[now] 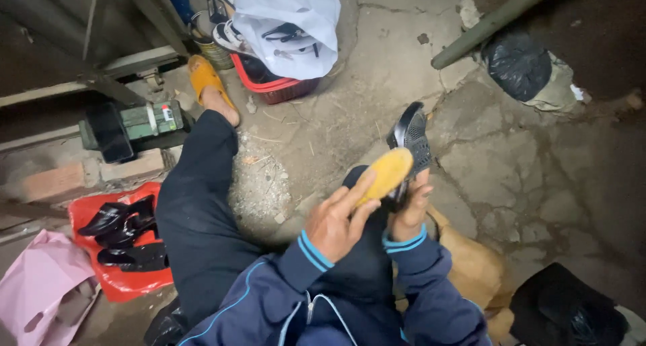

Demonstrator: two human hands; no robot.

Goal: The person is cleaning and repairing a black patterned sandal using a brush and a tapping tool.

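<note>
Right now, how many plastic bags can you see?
4: a white bag over the red basket, a black bag top right, a red bag under shoes, a pink bag bottom left. Others may be hidden.

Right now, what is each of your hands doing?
Left hand: closed around a yellow brush.
Right hand: gripping the black shoe from behind.

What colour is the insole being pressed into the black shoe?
The insole is tan-yellow, seen in the head view, against the black shoe.
</note>
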